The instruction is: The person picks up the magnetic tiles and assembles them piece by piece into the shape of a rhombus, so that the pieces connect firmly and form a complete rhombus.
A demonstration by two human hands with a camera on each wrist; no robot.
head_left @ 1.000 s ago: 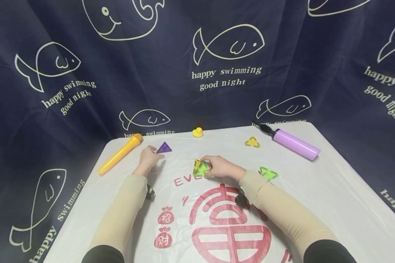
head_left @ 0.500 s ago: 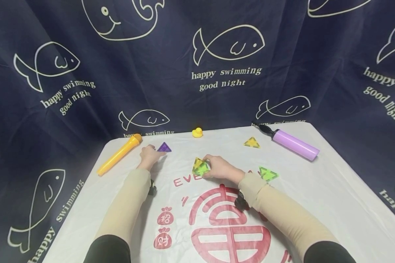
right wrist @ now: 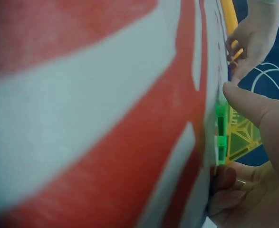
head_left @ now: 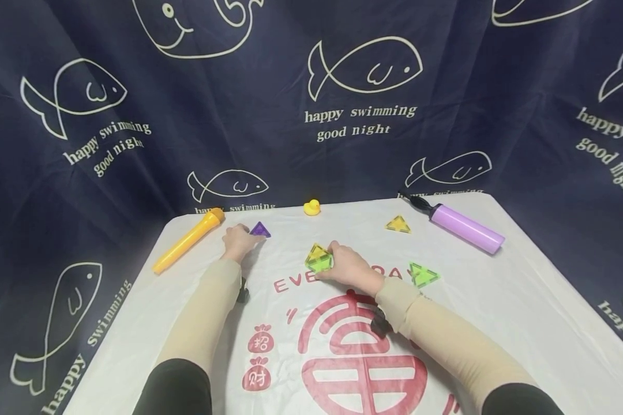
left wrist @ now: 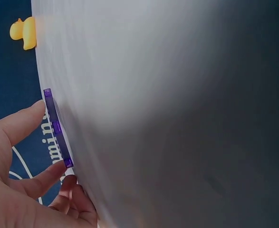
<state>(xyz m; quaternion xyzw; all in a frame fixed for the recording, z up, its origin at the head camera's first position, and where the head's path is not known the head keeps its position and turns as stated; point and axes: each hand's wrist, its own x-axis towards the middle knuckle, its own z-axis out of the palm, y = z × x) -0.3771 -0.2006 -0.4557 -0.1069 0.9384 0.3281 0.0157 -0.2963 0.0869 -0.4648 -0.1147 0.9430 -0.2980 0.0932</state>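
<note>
My left hand (head_left: 236, 241) pinches a purple triangular magnetic tile (head_left: 260, 229) at the back left. In the left wrist view the purple tile (left wrist: 57, 127) shows edge-on, between thumb and a fingertip. Near the middle of the table my right hand (head_left: 352, 268) grips a green magnetic tile (head_left: 320, 265) by its sides. A yellow triangular tile (head_left: 317, 251) adjoins the green one along an edge. Seen from the right wrist, the yellow tile (right wrist: 243, 133) stands at an angle to the green tile (right wrist: 221, 142), with thumb and curled fingers at opposite ends.
Another yellow tile (head_left: 398, 225) and a green tile (head_left: 423, 275) lie on the right. An orange toy microphone (head_left: 187, 242) is at the left, a yellow duck (head_left: 312, 207) at the back edge, a purple hand pump (head_left: 467, 229) back right. A dark curtain (head_left: 270, 127) hangs behind.
My left hand has shifted slightly right and its thumb and finger have come round the purple tile. The joined yellow and green tiles have turned a little in my right hand.
</note>
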